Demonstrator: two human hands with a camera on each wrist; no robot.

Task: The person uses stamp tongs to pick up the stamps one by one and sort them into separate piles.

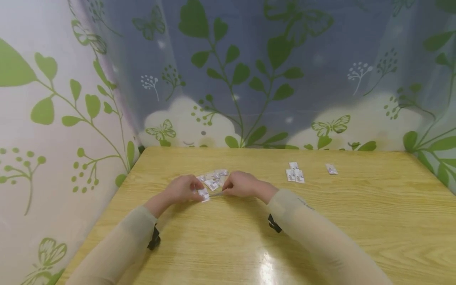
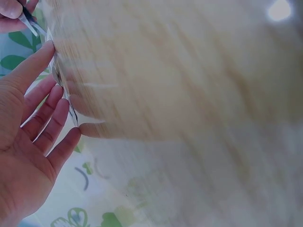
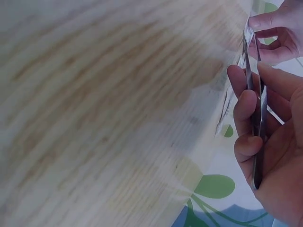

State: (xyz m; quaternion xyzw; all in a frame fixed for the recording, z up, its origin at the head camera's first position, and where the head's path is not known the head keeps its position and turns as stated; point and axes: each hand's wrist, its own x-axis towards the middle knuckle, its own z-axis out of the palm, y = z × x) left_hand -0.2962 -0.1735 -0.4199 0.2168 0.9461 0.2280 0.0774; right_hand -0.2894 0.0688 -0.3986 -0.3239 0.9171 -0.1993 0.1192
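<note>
In my right hand [image 1: 242, 184] I grip metal tweezers [image 3: 259, 118]. Their two arms stand apart, and the tips point at a small white printed packet [image 1: 203, 194] on the table. My left hand [image 1: 183, 188] is at this packet's left side, thumb and fingertips touching it. The left wrist view shows the fingers of that hand fairly straight and spread, fingertips down at the tabletop. Just beyond both hands lie several similar packets [image 1: 212, 184], loosely grouped and partly hidden by the hands.
Further right on the wooden table [image 1: 221, 245], 3 white packets [image 1: 295, 174] lie close together. One more packet [image 1: 331, 169] lies apart to their right. A leaf-patterned curtain [image 1: 249, 99] hangs behind the table's far edge and along its left side.
</note>
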